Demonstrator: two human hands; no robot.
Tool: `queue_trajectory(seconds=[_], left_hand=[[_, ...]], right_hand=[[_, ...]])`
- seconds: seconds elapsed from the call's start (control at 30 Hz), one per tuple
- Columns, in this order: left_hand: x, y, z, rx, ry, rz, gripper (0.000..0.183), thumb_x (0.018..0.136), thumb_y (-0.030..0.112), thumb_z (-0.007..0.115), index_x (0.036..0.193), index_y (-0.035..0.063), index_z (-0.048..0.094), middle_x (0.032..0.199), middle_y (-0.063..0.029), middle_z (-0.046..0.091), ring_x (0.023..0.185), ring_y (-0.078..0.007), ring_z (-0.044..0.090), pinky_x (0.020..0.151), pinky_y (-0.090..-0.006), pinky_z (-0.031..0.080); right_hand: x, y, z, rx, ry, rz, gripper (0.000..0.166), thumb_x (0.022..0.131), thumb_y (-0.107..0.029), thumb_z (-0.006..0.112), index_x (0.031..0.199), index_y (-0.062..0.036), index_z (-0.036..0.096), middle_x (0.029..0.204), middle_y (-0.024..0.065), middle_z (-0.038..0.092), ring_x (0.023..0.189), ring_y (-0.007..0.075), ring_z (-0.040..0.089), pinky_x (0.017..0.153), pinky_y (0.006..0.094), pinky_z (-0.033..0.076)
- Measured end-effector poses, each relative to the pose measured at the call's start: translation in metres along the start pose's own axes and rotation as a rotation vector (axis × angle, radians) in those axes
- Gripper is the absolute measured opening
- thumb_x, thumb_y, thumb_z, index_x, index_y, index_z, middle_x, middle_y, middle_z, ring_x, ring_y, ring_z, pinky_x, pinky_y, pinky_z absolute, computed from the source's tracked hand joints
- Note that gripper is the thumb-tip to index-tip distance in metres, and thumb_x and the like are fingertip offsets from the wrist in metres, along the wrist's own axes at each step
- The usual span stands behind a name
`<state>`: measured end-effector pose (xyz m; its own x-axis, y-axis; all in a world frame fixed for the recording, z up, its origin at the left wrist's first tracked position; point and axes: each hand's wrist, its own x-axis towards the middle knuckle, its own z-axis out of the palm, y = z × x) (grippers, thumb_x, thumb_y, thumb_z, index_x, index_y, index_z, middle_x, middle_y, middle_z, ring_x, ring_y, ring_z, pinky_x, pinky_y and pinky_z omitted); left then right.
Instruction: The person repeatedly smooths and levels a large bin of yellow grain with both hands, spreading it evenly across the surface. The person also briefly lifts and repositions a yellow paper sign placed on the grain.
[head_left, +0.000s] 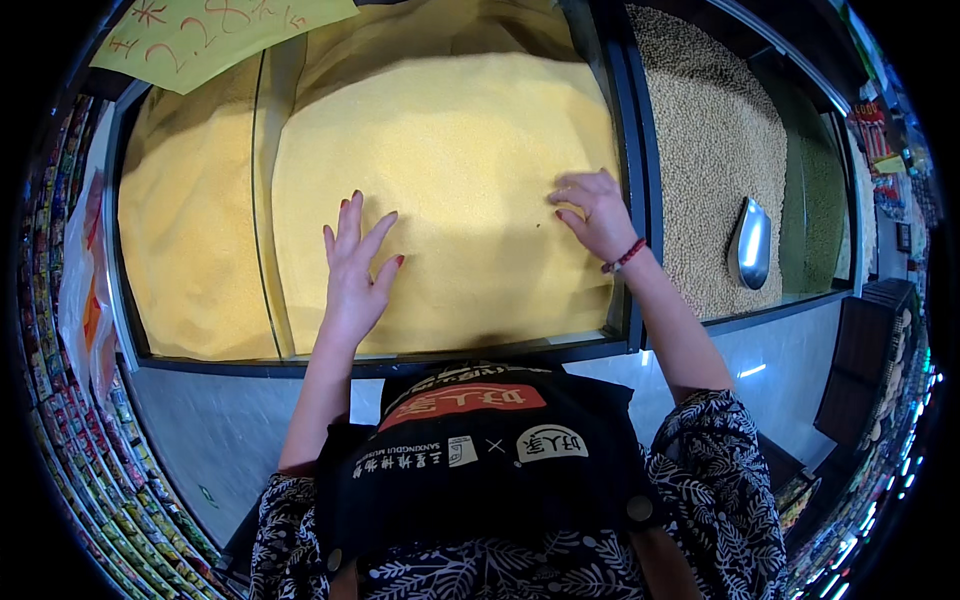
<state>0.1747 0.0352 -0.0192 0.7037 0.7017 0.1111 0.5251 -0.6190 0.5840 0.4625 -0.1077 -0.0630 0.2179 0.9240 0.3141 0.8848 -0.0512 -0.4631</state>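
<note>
Fine yellow grain (450, 150) fills the wide middle section of a dark-framed bin before me. My left hand (356, 274) is over the near left part of this grain, fingers spread, holding nothing. Toward the right side of the same section, my right hand (592, 214) hovers with bent, parted fingers, slightly blurred, and nothing shows in it. A small dark speck (538, 225) lies on the grain just left of my right hand. Whether any fingertip touches the grain I cannot tell.
Left of a thin divider (259, 217) is more yellow grain. Right of the dark frame (646, 187), a metal scoop (752, 244) lies on pale beans (694, 172), with green beans (814, 202) beyond. A yellow handwritten sign (217, 37) hangs at top left; a plastic bag (90, 292) hangs at the left edge.
</note>
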Motion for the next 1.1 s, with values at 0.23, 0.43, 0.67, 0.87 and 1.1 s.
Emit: queue_trajectory(seconds=[0.23, 0.43, 0.67, 0.87, 1.1], left_hand=[[-0.017, 0.001, 0.003, -0.134, -0.062, -0.02, 0.036, 0.076, 0.007, 0.061, 0.111, 0.0072, 0.055, 0.128, -0.0156, 0.042, 0.12, -0.0295, 0.039, 0.104, -0.0405, 0.023], [-0.022, 0.007, 0.004, -0.205, -0.04, 0.009, 0.033, 0.075, 0.005, 0.061, 0.107, 0.0063, 0.057, 0.122, -0.0145, 0.047, 0.116, -0.0286, 0.044, 0.095, -0.034, 0.036], [-0.022, 0.028, 0.005, -0.27, -0.053, 0.075, 0.028, 0.076, 0.01, 0.061, 0.103, 0.0073, 0.057, 0.117, -0.0146, 0.05, 0.111, -0.0296, 0.046, 0.1, -0.0425, 0.028], [-0.018, 0.062, 0.018, -0.328, -0.146, 0.257, 0.027, 0.077, 0.012, 0.059, 0.104, 0.0097, 0.058, 0.108, -0.0115, 0.055, 0.105, -0.0289, 0.05, 0.097, -0.0389, 0.033], [-0.024, 0.069, -0.004, -0.463, -0.125, 0.262, 0.015, 0.073, 0.01, 0.065, 0.087, 0.0086, 0.066, 0.082, -0.0047, 0.058, 0.082, -0.0208, 0.055, 0.085, -0.0353, 0.041]], right_hand=[[-0.03, -0.015, 0.016, 0.007, -0.009, 0.074, 0.01, 0.065, -0.011, 0.066, 0.074, -0.0134, 0.064, 0.073, 0.002, 0.06, 0.076, 0.0211, 0.054, 0.076, 0.0359, 0.035], [-0.026, -0.015, 0.029, 0.03, -0.049, 0.142, 0.003, 0.068, -0.013, 0.064, 0.071, -0.0126, 0.064, 0.071, 0.0031, 0.06, 0.075, 0.0217, 0.055, 0.076, 0.0356, 0.035], [-0.023, -0.035, 0.01, 0.286, 0.012, 0.244, 0.004, 0.068, -0.013, 0.065, 0.069, -0.0094, 0.064, 0.074, 0.0047, 0.062, 0.07, 0.022, 0.057, 0.067, 0.033, 0.043], [-0.029, -0.09, -0.004, 0.742, -0.2, 0.483, 0.006, 0.078, -0.009, 0.062, 0.079, -0.004, 0.065, 0.075, 0.0042, 0.062, 0.069, 0.0114, 0.057, 0.065, 0.0239, 0.045], [-0.029, -0.133, -0.023, 1.638, -0.469, 0.788, 0.018, 0.086, -0.01, 0.054, 0.094, 0.0051, 0.058, 0.082, 0.0081, 0.061, 0.074, 0.0132, 0.057, 0.072, 0.0242, 0.046]])
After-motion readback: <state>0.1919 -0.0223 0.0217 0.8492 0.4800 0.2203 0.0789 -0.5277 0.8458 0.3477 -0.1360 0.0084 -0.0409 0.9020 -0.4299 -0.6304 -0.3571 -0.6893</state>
